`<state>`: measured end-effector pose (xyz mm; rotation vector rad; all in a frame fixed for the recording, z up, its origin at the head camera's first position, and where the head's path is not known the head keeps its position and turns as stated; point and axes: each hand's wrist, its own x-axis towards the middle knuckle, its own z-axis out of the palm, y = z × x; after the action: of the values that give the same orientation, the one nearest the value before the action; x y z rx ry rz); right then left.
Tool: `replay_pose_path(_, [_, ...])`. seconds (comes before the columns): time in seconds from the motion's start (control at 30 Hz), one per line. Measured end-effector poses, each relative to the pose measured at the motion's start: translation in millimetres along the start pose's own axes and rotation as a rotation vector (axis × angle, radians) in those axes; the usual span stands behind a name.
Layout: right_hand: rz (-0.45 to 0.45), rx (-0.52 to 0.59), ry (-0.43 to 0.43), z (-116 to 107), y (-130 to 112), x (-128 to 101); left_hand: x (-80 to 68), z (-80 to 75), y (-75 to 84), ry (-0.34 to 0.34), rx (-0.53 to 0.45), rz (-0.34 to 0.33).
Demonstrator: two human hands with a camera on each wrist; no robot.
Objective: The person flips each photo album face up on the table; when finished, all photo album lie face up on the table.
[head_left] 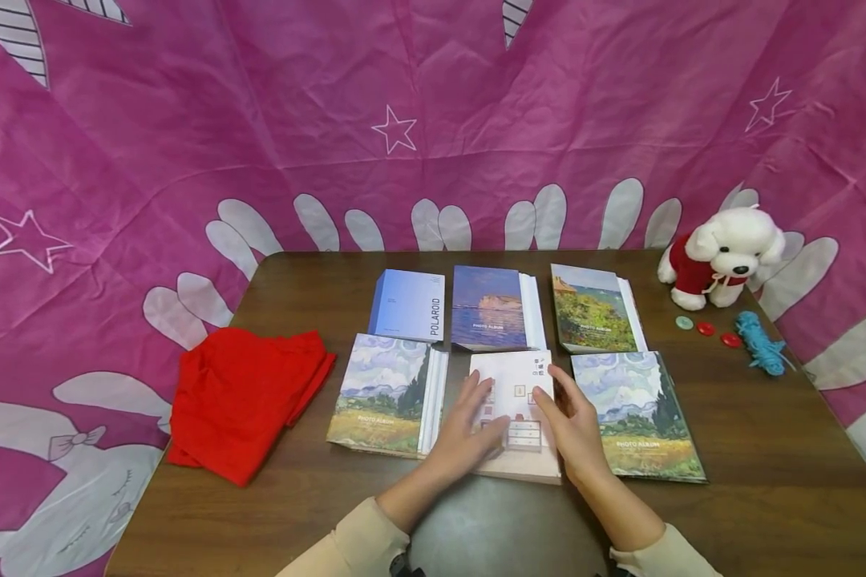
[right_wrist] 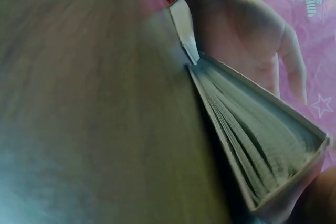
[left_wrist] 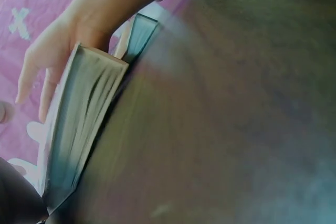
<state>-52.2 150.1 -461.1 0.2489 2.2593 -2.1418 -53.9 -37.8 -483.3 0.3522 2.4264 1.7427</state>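
A thick white album (head_left: 508, 370) with a drawn chest of drawers on its cover lies in the front middle of the table. My left hand (head_left: 469, 433) rests on the left part of its cover, fingers fairly straight and thumb pointing inward. My right hand (head_left: 577, 429) lies along the right edge, with fingertips on the cover. In the left wrist view the left hand (left_wrist: 68, 40) is above the album's page edges (left_wrist: 84, 114). The right wrist view shows the right hand (right_wrist: 252, 40) over the closed album (right_wrist: 257, 129). Neither hand visibly curls round it.
Landscape photo albums flank it at left (head_left: 382, 393) and right (head_left: 635, 417). Behind stand a blue Polaroid album (head_left: 407, 304), a seascape album (head_left: 487, 300) and a garden album (head_left: 592, 308). Red cloth (head_left: 245, 401) lies left; a plush dog (head_left: 725, 248), buttons (head_left: 706, 328) and blue yarn (head_left: 761, 343) lie right.
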Motion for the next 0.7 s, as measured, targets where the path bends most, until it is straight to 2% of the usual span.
replay_pose_path(0.2, [-0.021, 0.058, 0.069, -2, -9, 4, 3.2, 2.9, 3.3, 0.001, 0.004, -0.035])
replay_pose_path(0.4, [-0.128, 0.08, 0.132, -6, -14, 10, 5.1, 5.7, 2.9, 0.011, -0.038, -0.043])
replay_pose_path(0.57, [-0.193, 0.11, 0.107, -11, -22, 14, 8.0, 9.2, 3.3, -0.015, -0.116, -0.04])
replay_pose_path(0.7, [-0.244, 0.12, 0.074, -15, -28, 15, 10.4, 11.5, 5.6, -0.058, -0.136, -0.041])
